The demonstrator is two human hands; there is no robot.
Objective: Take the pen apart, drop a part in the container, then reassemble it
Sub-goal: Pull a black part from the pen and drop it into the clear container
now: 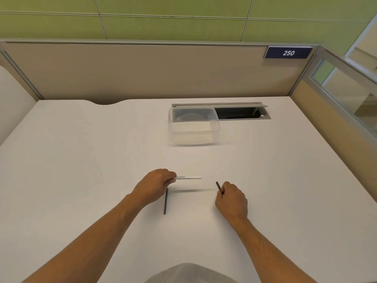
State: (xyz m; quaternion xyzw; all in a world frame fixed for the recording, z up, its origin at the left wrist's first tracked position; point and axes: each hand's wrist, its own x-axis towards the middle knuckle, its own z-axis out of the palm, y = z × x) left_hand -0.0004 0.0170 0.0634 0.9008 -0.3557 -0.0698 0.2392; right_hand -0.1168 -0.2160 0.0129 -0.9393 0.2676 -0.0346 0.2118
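Observation:
My left hand (156, 183) grips one end of a white pen barrel (188, 177) with small black print, held level a little above the white desk (81, 160); its free end points right. My right hand (231, 198) pinches a short dark pen part (218, 185) that sticks up and to the left from my fingers. A dark thin rod (165, 201) lies on the desk just below my left hand. The clear plastic container (192, 125) stands open farther back, with no pen part visible inside.
A grey cable slot (242, 112) with an open flap is set into the desk behind and right of the container. Beige partition walls close the back and right sides. A blue sign (288, 52) reads 250.

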